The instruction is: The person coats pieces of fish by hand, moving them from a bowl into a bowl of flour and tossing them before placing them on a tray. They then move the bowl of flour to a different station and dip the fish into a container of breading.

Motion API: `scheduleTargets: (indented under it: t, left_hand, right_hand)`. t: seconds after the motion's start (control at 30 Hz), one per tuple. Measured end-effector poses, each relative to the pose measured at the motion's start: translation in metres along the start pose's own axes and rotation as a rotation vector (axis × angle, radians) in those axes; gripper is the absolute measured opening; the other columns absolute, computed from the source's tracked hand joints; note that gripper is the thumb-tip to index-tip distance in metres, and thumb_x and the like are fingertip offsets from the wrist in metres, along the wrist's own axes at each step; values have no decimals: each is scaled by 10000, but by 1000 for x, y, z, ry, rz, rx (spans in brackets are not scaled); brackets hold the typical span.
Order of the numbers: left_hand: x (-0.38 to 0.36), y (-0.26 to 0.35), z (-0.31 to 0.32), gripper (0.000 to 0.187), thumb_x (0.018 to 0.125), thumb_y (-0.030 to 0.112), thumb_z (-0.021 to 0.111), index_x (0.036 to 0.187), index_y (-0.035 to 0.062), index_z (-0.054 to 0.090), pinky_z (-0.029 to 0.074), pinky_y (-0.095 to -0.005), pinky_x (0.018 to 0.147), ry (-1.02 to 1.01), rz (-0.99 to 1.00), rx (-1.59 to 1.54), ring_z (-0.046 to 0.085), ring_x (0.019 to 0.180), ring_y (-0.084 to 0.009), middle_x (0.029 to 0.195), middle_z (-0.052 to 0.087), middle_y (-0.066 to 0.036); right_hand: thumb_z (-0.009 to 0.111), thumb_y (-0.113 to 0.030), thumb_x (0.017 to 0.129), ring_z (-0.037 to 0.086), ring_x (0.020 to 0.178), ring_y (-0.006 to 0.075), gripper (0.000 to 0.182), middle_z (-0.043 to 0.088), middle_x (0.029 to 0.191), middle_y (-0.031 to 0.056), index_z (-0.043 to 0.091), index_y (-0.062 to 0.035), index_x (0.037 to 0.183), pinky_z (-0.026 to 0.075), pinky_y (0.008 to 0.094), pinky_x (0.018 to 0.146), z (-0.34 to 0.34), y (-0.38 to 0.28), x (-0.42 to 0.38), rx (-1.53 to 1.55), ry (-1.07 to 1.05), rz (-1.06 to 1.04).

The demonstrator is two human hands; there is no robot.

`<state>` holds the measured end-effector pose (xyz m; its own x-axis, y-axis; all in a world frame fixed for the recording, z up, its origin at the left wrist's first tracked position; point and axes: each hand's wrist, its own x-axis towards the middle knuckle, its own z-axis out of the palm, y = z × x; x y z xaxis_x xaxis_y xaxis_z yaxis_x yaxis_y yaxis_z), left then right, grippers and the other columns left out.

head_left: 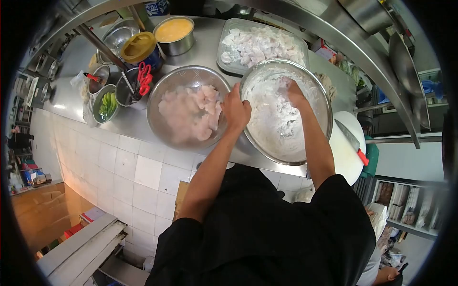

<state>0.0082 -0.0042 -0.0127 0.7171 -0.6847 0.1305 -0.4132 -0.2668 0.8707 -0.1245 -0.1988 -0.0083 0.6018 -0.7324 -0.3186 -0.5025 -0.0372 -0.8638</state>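
1. Metal table (pixel 205 50) spans the frame's upper half, carrying a wide steel bowl (pixel 326 114) right of centre.
2. White, flour-like powder (pixel 274 121) lies inside it, lumpy in the middle, smeared thinly up the walls.
3. The right hand (pixel 293 93) is in the powder; its fingers are blurred, so I cannot tell whether they grasp anything.
4. The left hand (pixel 237 108) has its fingers curled at the bowl's left rim.
5. Left of centre, a colander (pixel 191 73) holds moist, pale-pink pieces (pixel 186 112).

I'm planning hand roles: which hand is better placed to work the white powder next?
Likely the right hand: it is in the white powder, with the left hand at the bowl's rim.
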Motion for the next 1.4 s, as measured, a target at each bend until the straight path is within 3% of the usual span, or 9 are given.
scheduleTargets:
  t: [0.33, 0.57, 0.63, 0.7, 0.87, 0.97, 1.03, 1.3, 1.4]
  left_hand:
    - [0, -3, 3, 588, 711, 34, 523, 1289, 23, 417, 292, -510, 908, -14, -8, 15, 463, 1065, -333, 1069, 562, -177]
    - [0, 2, -1, 577, 706, 28, 522, 1276, 10, 429, 301, -508, 901, -44, -69, 22, 472, 1053, -341, 1065, 567, -191]
    - [-1, 4, -3, 571, 706, 26, 532, 1269, 11, 438, 319, -492, 892, -20, -35, -2, 490, 1027, -343, 1045, 572, -196]
    - [-2, 4, -2, 572, 699, 26, 539, 1263, 12, 444, 331, -485, 877, 13, -25, -3, 495, 1014, -344, 1027, 575, -195]
    - [-3, -1, 2, 549, 670, 33, 556, 1213, 21, 482, 382, -477, 795, 104, 67, 55, 513, 962, -355, 962, 584, -197]
    - [-4, 7, -2, 510, 648, -11, 531, 1158, 19, 530, 426, -443, 815, 141, 8, 26, 540, 908, -388, 932, 580, -254]
    - [-3, 11, -4, 492, 643, -15, 525, 1133, 15, 549, 437, -436, 803, 203, -4, 36, 546, 898, -385, 933, 588, -244]
    - [13, -24, -68, 290, 783, 154, 625, 1048, 41, 601, 388, -406, 901, 307, 81, 11, 521, 1013, -305, 1021, 608, -136]
    - [27, -52, -160, 501, 707, 329, 702, 1139, 117, 563, 353, -404, 967, 112, -24, 575, 432, 1171, -327, 1157, 535, -149]
  right_hand:
    - [684, -178, 652, 522, 1078, 309, 460, 573, 1120, 166, 589, -56, 1085, 416, 360, 926, 66, 42, -13, -1241, 15, -443]
    - [718, -73, 649, 598, 873, 211, 469, 629, 967, 108, 566, 3, 1086, 490, 311, 766, -10, -20, -3, -132, -131, -198]
    - [706, -74, 661, 609, 675, 165, 475, 630, 860, 79, 554, 16, 1101, 499, 271, 565, -38, -58, -1, 34, -173, -228]
    - [700, -99, 685, 613, 771, 156, 484, 624, 897, 90, 540, 7, 1129, 504, 268, 642, -64, -101, 13, -104, -183, -332]
    - [590, -208, 774, 587, 908, 272, 406, 616, 952, 196, 545, -49, 1146, 465, 348, 784, -135, -64, 191, -886, 443, -451]
    - [513, -266, 818, 574, 935, 393, 400, 608, 945, 275, 535, -81, 1173, 443, 432, 836, -127, 9, 339, -2416, 1134, -640]
    - [485, -350, 831, 530, 1033, 441, 450, 592, 1002, 289, 494, -156, 1237, 381, 504, 926, -55, -45, 237, -1155, 498, -375]
    - [463, -272, 854, 507, 1094, 358, 406, 556, 1134, 240, 503, -44, 1188, 371, 417, 947, -85, -94, 215, -1068, 331, -423]
    - [458, -189, 860, 519, 1077, 321, 347, 565, 1130, 214, 527, -2, 1145, 380, 372, 941, -95, -100, 119, -956, 312, -433]
